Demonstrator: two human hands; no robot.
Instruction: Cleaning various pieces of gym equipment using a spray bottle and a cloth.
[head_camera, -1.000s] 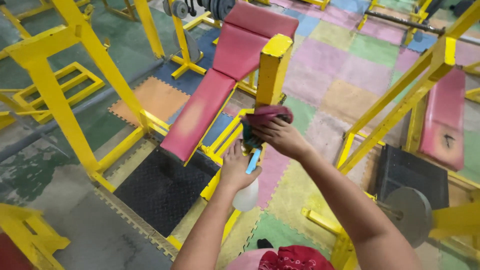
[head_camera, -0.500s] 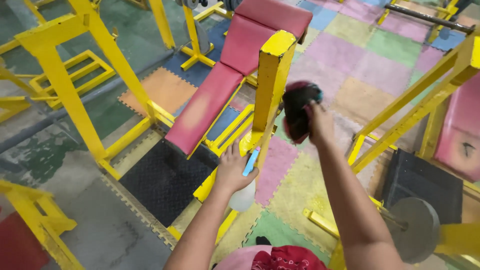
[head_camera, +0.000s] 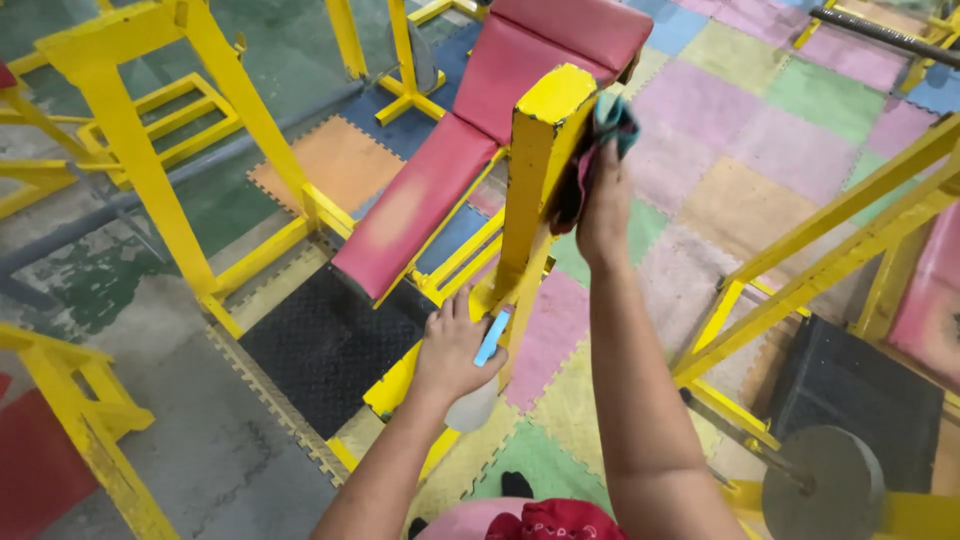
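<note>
My right hand (head_camera: 603, 210) presses a bunched red and teal cloth (head_camera: 598, 150) against the right side of a yellow upright post (head_camera: 535, 170), near its top. Lower down, my left hand (head_camera: 452, 350) grips a white spray bottle (head_camera: 474, 408) with a light blue trigger (head_camera: 492, 336), held by the foot of that post. Behind the post, a red padded incline bench (head_camera: 470, 130) slopes down to the left.
Yellow steel frames stand at left (head_camera: 150, 170) and right (head_camera: 830, 260). A grey weight plate (head_camera: 822, 485) sits on a bar at lower right, beside a black mat block (head_camera: 855, 390). Coloured foam floor tiles (head_camera: 760, 130) cover the floor; a black rubber mat (head_camera: 320, 345) lies under the bench.
My right hand lifted the cloth off the post's lower front, swung it out to the right, then brought it up against the post's top right side. The left hand stayed low with the bottle.
</note>
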